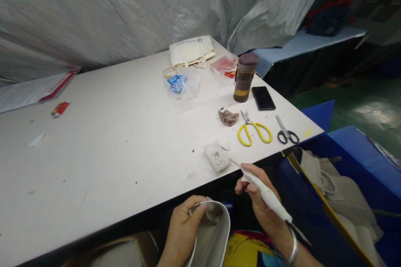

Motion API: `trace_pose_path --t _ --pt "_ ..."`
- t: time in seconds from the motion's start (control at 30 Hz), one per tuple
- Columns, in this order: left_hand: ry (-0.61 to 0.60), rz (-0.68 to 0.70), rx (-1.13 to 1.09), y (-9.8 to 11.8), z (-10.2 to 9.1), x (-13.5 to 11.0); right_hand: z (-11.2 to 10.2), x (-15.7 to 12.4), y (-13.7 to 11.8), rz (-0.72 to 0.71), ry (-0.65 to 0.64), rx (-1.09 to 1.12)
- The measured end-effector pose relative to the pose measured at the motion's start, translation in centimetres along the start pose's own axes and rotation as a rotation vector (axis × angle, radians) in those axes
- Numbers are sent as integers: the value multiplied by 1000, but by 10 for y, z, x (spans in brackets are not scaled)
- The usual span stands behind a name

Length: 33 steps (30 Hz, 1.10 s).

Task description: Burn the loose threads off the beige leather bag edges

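The right hand (265, 216) is closed around a slim, white-wrapped, pen-like tool (270, 198), its thin metal tip pointing toward a crumpled white pad (217, 157) near the edge of the white desk (109, 146). The left hand (184, 227) pinches the rim of an open cream fabric pouch (214, 233) before that edge. Beyond the pad lie yellow-handled metal scissors (247, 120).

Cannot read lettering (188, 42) on the tote bag (188, 54) near the far edge of the bench (94, 150), nor see all the cropped beige bag (216, 237).
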<state>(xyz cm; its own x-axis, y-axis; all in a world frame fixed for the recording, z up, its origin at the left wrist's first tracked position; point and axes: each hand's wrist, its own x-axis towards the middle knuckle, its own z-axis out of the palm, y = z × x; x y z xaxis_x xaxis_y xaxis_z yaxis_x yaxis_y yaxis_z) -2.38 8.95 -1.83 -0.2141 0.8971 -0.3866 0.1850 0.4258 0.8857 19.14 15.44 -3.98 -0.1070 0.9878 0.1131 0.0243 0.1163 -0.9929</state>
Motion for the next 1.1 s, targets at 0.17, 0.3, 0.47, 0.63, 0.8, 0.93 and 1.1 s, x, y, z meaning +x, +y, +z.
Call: trace_pose_path --t 0.17,0.3,0.47,0.63,0.8,0.93,1.1 --pt "86 -191 -241 12 -49 10 -18 18 -1 39 48 -172" --pt "35 -366 -421 35 -93 17 -26 33 -3 110 87 -200" --pt "-189 -297 -296 41 -58 37 -18 55 -5 100 68 -211" --pt "-253 -202 -65 21 20 54 -11 69 -5 -8 42 -315" --pt "-304 -271 -96 7 30 59 -15 73 -1 -26 -25 -314" --pt "-319 -299 -59 10 23 60 -18 74 2 -20 -62 -322" --pt "-318 -326 5 17 28 61 -15 79 -1 -68 -87 -318"
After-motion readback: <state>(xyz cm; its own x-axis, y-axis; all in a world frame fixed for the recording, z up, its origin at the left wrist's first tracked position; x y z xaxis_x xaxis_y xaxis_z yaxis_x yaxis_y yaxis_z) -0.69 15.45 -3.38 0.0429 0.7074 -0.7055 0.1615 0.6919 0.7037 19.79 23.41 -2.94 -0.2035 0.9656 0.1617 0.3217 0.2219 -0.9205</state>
